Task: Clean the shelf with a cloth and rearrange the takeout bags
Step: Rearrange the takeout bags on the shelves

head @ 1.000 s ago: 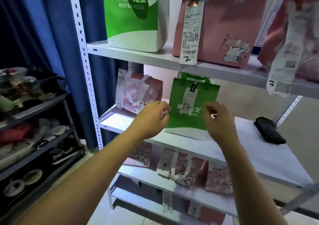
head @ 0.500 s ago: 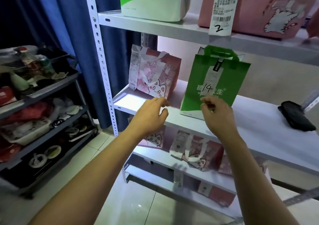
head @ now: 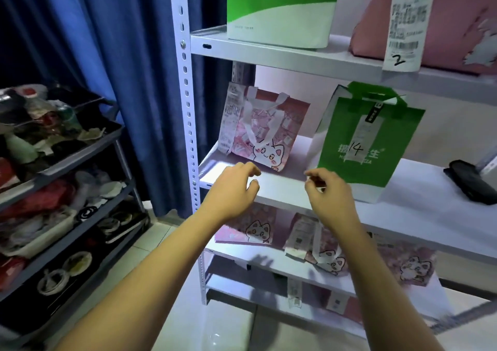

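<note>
Both hands are free right now, nothing in them. The left hand [head: 234,189] hovers over the front edge of the middle shelf [head: 282,186] with its fingers loosely curled, just in front of the pink cat bag [head: 266,132]. The right hand [head: 329,192] hangs in front of the green bag [head: 368,146], the one with "14" on its receipt; its fingertips are drawn together but I can't see anything between them, and it doesn't look like it's touching the bag.

Where stuff is: the pink cat bag stands toward the left end of the shelf, set back from the front edge. The green bag stands near the middle, closer to the front edge, with a clear gap between the two. The dark cloth [head: 470,183] lies well off toward the right end, untouched.

My guess is the step here is squaring up these two bags. If so, take each one by its side walls low down rather than by the floppy handles, since these soft totes will tip if you pull from the top. Slide rather than lift, keep the receipts facing out so the numbers read, and line both fronts up with the shelf's front edge. The long dangling receipt on the pink one could snag on the upright post [head: 185,103], so mind that.
</note>
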